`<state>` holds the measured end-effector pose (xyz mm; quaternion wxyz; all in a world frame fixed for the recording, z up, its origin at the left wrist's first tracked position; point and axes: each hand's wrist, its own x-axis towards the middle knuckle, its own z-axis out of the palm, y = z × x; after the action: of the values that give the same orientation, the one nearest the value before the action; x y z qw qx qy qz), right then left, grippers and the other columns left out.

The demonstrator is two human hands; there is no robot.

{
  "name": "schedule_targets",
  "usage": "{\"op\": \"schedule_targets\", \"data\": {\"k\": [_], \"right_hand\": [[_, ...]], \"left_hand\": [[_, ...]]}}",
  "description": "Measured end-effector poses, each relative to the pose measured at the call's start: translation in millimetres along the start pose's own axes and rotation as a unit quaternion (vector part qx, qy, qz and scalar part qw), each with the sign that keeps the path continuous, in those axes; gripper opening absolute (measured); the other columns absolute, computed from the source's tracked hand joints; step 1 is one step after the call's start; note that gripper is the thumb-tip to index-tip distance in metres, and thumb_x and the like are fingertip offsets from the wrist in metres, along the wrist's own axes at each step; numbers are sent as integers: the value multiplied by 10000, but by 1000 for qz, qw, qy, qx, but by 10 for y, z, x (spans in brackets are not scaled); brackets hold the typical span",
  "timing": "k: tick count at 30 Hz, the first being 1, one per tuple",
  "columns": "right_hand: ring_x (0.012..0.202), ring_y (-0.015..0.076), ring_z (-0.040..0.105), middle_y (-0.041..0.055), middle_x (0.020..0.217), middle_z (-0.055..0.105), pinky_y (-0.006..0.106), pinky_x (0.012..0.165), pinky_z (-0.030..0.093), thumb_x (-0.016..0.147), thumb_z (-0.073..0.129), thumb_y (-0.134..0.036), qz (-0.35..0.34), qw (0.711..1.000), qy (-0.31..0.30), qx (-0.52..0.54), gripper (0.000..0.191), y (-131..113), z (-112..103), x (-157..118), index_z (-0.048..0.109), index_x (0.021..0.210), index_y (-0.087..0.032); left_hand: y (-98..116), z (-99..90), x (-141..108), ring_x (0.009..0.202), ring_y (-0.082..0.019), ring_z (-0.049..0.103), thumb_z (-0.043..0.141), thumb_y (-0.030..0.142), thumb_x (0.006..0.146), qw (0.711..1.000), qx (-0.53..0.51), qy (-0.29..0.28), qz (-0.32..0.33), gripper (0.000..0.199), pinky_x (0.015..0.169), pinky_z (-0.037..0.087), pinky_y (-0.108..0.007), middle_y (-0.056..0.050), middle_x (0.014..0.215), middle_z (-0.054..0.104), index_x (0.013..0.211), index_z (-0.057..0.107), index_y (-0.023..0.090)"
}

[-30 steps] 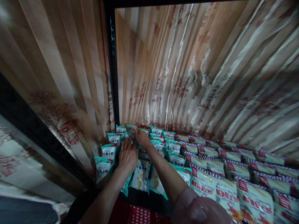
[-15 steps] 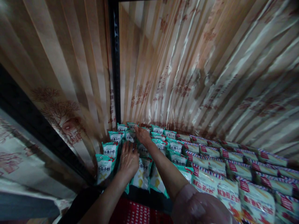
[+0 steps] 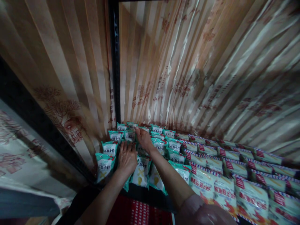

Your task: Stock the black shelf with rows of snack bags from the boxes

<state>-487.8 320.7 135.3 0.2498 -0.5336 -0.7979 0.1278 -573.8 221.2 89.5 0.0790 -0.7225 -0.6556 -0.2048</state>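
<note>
One teal-and-white, pillow-shaped plastic snack bag [image 3: 129,136] stands among others, just beyond the fingertips of the left hand [image 3: 127,157] and left of the right hand [image 3: 143,139]; whether either hand's fingers clamp anything, I cannot tell.

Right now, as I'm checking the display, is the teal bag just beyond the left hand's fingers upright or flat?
Upright: the teal bag shows its printed front, its top edge overlapping the bag behind.
</note>
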Motion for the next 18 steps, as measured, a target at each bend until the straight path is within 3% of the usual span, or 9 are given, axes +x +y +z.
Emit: {"op": "schedule_targets", "data": {"k": [6,10,14,18], "right_hand": [[711,171,626,87,763,682,238,578,337,951,160,-428,38,998,-44,18,551,-65,-79,-362,619,798,-164],[731,169,625,100,788,678,236,594,348,955,168,-404,49,998,-38,26,533,-87,-72,-536,612,797,-155],[717,170,620,110,757,669,239,600,362,954,130,-409,70,996,-54,34,577,-100,-69,-631,614,780,-148],[676,182,618,101,708,662,255,603,386,952,110,-412,74,995,-62,33,602,-110,-45,-662,623,771,-155]], "left_hand": [[-19,-24,-16,1172,-293,478,399,217,838,1000,-3,10,-5,350,1038,273,-487,-146,1169,599,1097,605,105],[-9,-111,-98,1214,-296,438,403,216,831,999,-5,35,1,353,1038,288,-497,-162,1199,576,1094,600,85],[96,-178,-347,1295,-289,326,395,234,845,996,-21,82,25,384,1036,316,-485,-159,1286,508,1155,550,70],[238,-116,-710,1334,-283,244,370,154,835,991,-24,127,41,390,1034,330,-476,-157,1354,435,1187,525,87]]}}
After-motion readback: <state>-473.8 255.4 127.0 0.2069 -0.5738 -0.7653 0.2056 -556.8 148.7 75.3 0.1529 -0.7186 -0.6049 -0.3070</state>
